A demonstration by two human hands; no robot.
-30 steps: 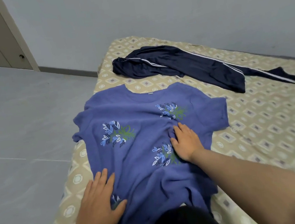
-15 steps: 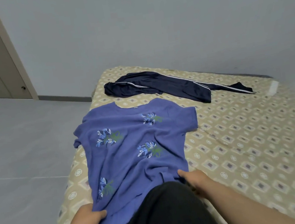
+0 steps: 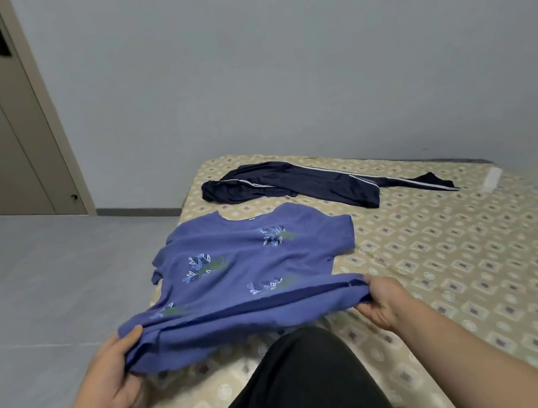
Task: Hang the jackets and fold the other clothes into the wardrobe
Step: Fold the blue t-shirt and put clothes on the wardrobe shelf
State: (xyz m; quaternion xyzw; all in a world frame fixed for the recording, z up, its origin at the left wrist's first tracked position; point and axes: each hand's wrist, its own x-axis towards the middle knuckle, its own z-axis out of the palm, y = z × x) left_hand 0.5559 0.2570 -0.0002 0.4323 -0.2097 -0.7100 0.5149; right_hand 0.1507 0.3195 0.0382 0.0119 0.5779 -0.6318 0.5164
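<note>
L hand (image 3: 112, 374) & R hand (image 3: 383, 302) fingers pinch blue tee (image 3: 252, 268) hem corners, lifted off bed (image 3: 476, 261). Keep hem taut, level; fold toward collar, edges aligned.

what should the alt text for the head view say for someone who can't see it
A person's left hand and right hand hold the hem corners of a blue leaf-print T-shirt, raised off a patterned bed while its upper half lies flat. A navy garment with white stripes lies crumpled farther back, by a grey wall.
</note>
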